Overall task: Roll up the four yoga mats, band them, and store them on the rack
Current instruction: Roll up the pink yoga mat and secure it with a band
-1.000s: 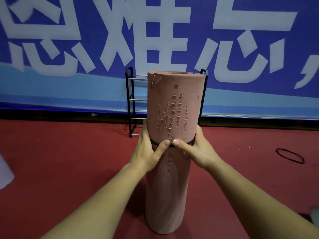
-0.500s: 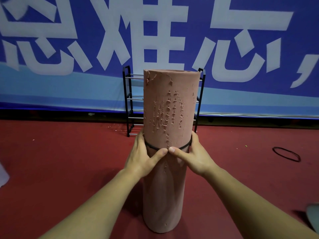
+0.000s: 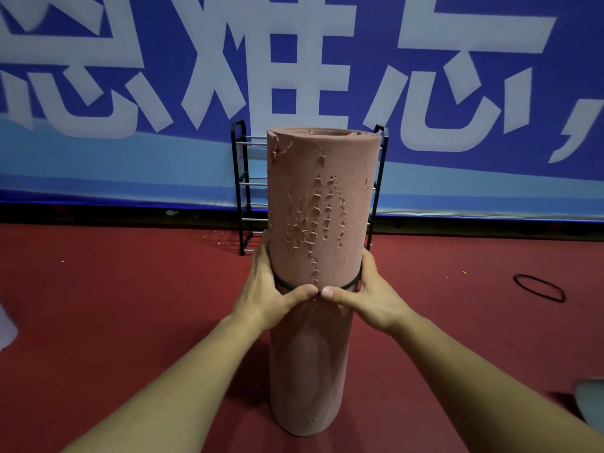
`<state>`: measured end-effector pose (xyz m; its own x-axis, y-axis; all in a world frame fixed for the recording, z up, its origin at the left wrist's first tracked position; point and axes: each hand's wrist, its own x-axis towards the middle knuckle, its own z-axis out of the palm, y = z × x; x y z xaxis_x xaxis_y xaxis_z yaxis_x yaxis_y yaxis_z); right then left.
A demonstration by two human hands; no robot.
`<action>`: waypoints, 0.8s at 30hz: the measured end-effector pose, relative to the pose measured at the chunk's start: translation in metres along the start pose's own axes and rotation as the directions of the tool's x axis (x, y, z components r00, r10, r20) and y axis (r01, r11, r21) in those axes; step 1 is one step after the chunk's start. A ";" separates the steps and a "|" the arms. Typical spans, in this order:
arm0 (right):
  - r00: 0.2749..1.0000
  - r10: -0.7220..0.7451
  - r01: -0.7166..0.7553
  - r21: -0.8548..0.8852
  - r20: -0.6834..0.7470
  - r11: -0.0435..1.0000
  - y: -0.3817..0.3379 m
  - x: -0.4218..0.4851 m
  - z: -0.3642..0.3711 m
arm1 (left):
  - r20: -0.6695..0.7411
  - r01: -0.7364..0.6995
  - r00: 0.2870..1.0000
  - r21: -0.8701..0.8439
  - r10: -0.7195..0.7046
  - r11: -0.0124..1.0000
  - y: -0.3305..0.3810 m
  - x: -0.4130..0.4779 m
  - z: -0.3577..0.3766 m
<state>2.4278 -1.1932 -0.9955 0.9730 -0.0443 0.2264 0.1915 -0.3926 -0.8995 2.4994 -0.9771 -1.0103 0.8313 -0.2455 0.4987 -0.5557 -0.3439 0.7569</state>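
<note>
A rolled pink yoga mat (image 3: pixel 318 204) stands upright on the red floor, its surface pitted and torn near the top. A thin black band (image 3: pixel 281 284) circles it about halfway up. My left hand (image 3: pixel 269 289) grips the roll from the left and my right hand (image 3: pixel 369 294) from the right, fingers wrapped behind and both thumbs pressed on the band at the front, tips almost touching. Behind the mat stands the black metal rack (image 3: pixel 243 191), mostly hidden by the roll.
A second black band (image 3: pixel 539 287) lies loose on the floor to the right. A pale object (image 3: pixel 6 325) shows at the left edge and a grey one (image 3: pixel 590 403) at the lower right edge. A blue banner (image 3: pixel 130 93) fills the wall behind.
The band and both hands have slid down the roll by a small amount, and my thumbs have come closer together at the front.
</note>
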 end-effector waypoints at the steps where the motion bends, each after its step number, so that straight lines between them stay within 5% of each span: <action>1: 1.000 -0.001 0.001 0.002 -0.007 1.000 -0.002 0.001 0.001 | 0.000 -0.004 1.000 -0.012 0.004 1.000 0.000 -0.001 0.000; 8: 0.999 0.054 -0.053 -0.063 0.007 0.997 0.011 -0.006 0.005 | 0.037 0.067 0.997 0.082 -0.070 0.994 -0.019 -0.016 0.000; 18: 0.995 0.098 -0.098 0.084 0.006 0.992 0.013 -0.019 0.018 | -0.097 0.123 0.986 -0.124 -0.135 0.985 -0.008 -0.039 0.019; 24: 0.971 0.238 -0.239 0.106 0.023 0.965 0.022 -0.053 0.024 | -0.084 0.180 0.978 -0.101 -0.189 0.978 0.001 -0.064 0.026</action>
<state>2.3839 -1.1779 -1.0363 0.9933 -0.1154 -0.0025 -0.0339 -0.2707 -0.9621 2.4451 -0.9849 -1.0524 0.9195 -0.0991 0.3803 -0.3923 -0.2894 0.8731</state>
